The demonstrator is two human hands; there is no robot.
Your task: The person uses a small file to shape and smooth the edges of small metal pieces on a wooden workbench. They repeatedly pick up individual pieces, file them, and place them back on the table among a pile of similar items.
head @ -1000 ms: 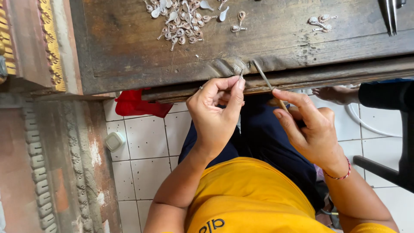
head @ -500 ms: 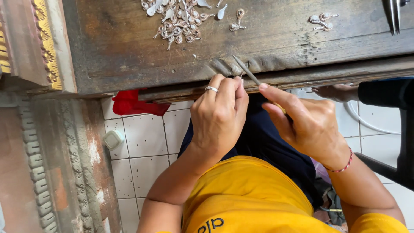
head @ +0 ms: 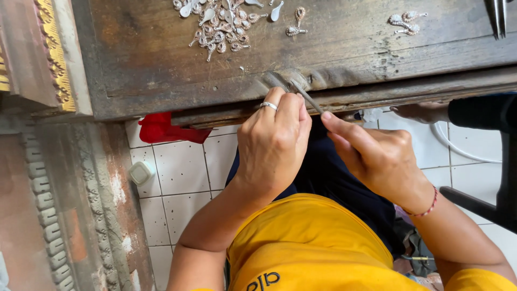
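Moved: both hands closer together at desk [head: 161, 81] edge.
Left hand [head: 272, 145]: closed, contents hidden.
Right hand [head: 377, 156]: pinching thin metal file [head: 307, 97].

Premises: a small craft workshop, apparently for jewellery or fine metalwork. Evidence: a heavily worn, scarred wooden workbench [head: 161, 64] with a notched, abraded front edge. On the bench, toward its far side, lies a heap of small silvery cast pieces [head: 218, 24], with further pieces [head: 405, 21] to the right. Metal tweezers [head: 499, 16] rest at the bench's far right corner. Below the bench, stained white floor tiles [head: 183, 172]; to its left, carved gilded woodwork [head: 51, 48].
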